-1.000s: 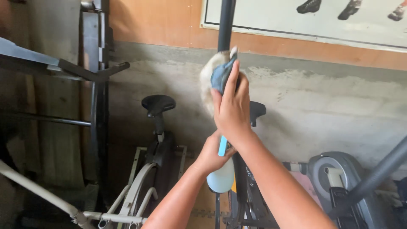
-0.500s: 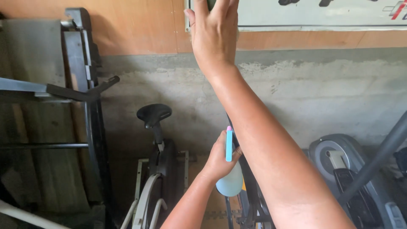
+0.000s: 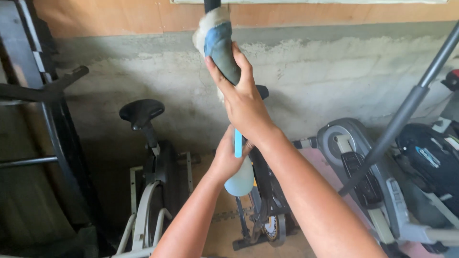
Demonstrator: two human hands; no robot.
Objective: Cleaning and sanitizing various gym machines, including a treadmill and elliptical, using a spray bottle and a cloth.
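Your right hand (image 3: 245, 102) wrapped its fingers (image 3: 216, 71) around the cloth (image 3: 216, 40) on the pole (image 3: 211, 5); your left hand (image 3: 227, 157) gripped the spray bottle (image 3: 239, 177).

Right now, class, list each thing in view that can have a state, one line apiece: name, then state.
right hand: shut around the cloth, pressing it to the pole
cloth: wrapped round the pole, blue side outward
pole: upright, partly covered by the cloth
left hand: shut on the spray bottle
spray bottle: hanging nozzle up, not spraying
exercise bike: standing, unoccupied
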